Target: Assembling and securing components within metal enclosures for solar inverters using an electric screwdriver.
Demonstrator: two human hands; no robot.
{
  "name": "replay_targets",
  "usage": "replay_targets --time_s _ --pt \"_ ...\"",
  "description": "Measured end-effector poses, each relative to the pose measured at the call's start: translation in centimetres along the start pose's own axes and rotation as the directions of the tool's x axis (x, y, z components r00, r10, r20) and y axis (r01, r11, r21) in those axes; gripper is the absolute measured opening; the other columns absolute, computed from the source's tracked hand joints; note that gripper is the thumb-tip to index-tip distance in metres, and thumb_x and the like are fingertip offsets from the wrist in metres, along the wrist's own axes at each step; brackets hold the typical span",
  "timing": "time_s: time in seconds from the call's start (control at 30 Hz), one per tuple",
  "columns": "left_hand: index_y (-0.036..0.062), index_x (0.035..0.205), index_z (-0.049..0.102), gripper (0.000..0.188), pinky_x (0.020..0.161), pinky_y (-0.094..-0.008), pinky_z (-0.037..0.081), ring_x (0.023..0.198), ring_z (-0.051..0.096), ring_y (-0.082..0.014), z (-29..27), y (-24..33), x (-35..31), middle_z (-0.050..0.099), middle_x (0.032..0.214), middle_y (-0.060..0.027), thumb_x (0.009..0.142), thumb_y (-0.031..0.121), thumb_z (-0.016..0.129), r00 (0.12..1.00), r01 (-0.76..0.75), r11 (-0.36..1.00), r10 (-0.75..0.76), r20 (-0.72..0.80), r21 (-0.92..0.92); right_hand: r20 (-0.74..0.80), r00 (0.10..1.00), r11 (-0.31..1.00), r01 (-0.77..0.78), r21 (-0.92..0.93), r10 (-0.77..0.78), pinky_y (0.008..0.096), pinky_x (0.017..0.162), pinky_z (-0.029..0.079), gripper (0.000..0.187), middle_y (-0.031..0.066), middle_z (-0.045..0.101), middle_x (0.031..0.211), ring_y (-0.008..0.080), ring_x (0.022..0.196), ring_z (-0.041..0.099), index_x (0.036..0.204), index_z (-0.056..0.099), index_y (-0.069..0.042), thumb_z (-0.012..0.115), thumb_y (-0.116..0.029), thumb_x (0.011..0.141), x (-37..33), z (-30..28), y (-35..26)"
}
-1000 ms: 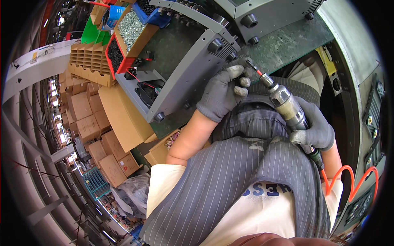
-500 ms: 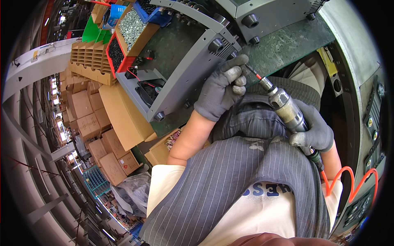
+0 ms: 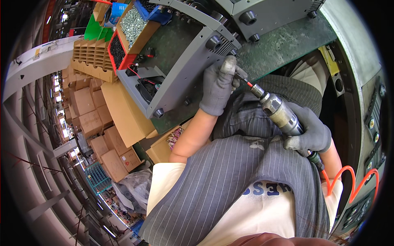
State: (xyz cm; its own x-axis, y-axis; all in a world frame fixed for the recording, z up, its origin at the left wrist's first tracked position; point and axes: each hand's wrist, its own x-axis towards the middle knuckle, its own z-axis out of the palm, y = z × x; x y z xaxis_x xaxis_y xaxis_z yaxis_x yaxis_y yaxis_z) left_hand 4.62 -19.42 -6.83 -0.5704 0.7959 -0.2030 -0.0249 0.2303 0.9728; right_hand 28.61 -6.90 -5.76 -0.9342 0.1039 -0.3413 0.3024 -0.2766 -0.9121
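In a grey work glove, my right hand (image 3: 310, 131) is wrapped round an air screwdriver (image 3: 279, 112) with a metal body and a coiled orange hose (image 3: 349, 172). The driver points up and left, and its bit (image 3: 249, 83) meets the curled fingers of my left hand (image 3: 219, 84). That hand, gloved too, is closed around the bit's tip; anything small between thumb and fingers is hidden. Right beside it stands a grey metal housing (image 3: 180, 67) with black round feet and vent slots, tilted on the bench.
A second grey housing (image 3: 271, 16) stands at the back right on the dark green bench top (image 3: 287, 49). Farther left are a carton of silver screws (image 3: 133, 24), a red bin of black screws (image 3: 117, 51) and cardboard dividers (image 3: 92, 55). Stacked cartons (image 3: 88, 110) fill the left side.
My right hand has brought the screwdriver a little to the left, so its bit reaches my left fingers. My left hand has turned more upright, and its fingers have closed in around the tip.
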Motion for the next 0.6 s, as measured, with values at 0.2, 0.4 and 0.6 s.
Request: replay_targets --time_s 0.2,0.4,0.6 --pt "0.0037 0.074 0.067 0.051 0.053 -0.0210 0.040 0.056 0.052 -0.0046 0.4 0.6 0.0 0.062 0.065 0.0003 0.095 0.049 0.063 1.000 -0.013 0.999 0.013 0.006 -0.042 0.022 1.000 0.999 -0.011 0.039 0.010 0.0320 0.082 0.050 0.081 0.0088 0.065 0.101 0.0183 0.087 0.063 0.126 0.058 -0.001 0.088 -0.041 0.061 -0.2 -0.3 0.5" --pt "0.0027 0.081 0.067 0.047 0.057 -0.0230 0.043 0.060 0.054 -0.0072 -1.3 0.5 0.7 0.063 0.068 0.0006 0.095 0.047 0.064 0.972 -0.124 0.982 0.092 0.214 0.141 0.064 0.998 1.000 -0.016 0.002 0.016 0.0314 0.080 0.051 0.077 0.0075 0.066 0.095 0.0176 0.084 0.063 0.123 0.059 -0.002 0.087 -0.038 0.062 -0.4 -0.6 0.4" --pt "0.0035 0.084 0.066 0.057 0.059 -0.0212 0.043 0.064 0.055 -0.0069 -1.6 0.9 0.1 0.063 0.072 -0.0005 0.098 0.057 0.051 0.946 0.085 0.996 -0.082 0.314 0.002 0.053 0.998 1.000 0.021 0.000 -0.021 0.0313 0.082 0.050 0.077 0.0075 0.066 0.100 0.0174 0.088 0.063 0.125 0.058 -0.001 0.088 -0.035 0.061 -0.3 -0.8 -0.6"
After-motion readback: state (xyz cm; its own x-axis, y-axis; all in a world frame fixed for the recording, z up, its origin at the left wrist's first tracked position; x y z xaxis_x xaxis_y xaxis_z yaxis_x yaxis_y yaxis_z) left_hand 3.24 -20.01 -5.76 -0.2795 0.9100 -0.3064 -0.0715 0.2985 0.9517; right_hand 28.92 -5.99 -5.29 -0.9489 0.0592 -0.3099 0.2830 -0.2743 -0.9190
